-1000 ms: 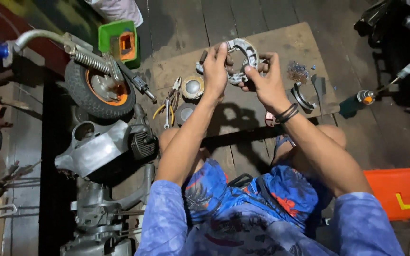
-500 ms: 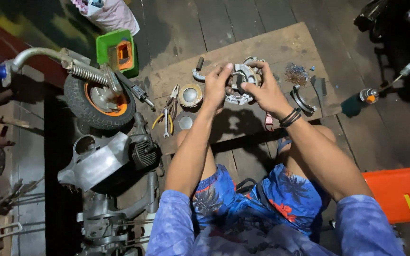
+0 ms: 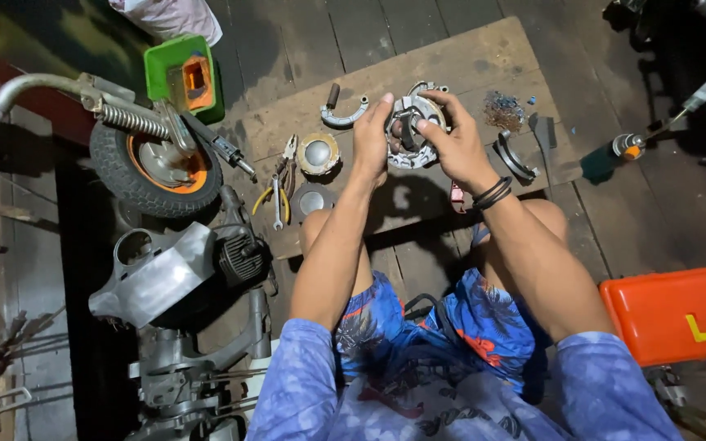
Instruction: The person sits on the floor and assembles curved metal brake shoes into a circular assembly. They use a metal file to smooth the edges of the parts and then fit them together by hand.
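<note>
Seated on a dark plank floor (image 3: 312,33), knees drawn up, both arms stretched forward over a wooden board (image 3: 451,65). Held up between the two hands, above the board: a round metal brake plate (image 3: 415,131), silvery, with curved shoes and springs on its face. Left hand (image 3: 372,139) clamped on the plate's left edge, thumb reaching over the rim, fingers behind. Right hand (image 3: 453,143) closed on the plate's right side, fingertips (image 3: 423,124) pressing into the middle of the face; dark bands around that wrist. Plate thus pinched from both sides, tilted toward the camera, clear of the board.

Lying on the board just left of the left hand: a curved brake shoe (image 3: 341,113), a round yellowish cap (image 3: 318,153), below it a darker round disc (image 3: 312,200). Farther left, yellow-handled pliers (image 3: 275,184) and a slim wrench (image 3: 278,214). Right of the right hand, another curved shoe (image 3: 514,157) and a small heap of bluish bits (image 3: 503,109). Beyond the board's right edge, a green-handled tool (image 3: 614,151).

To the far left, a small scooter wheel (image 3: 153,167) with orange rim and a coil spring (image 3: 131,121), a green box (image 3: 183,77) behind it, an engine casing (image 3: 165,273) below. At lower right, an orange toolbox (image 3: 680,310).
</note>
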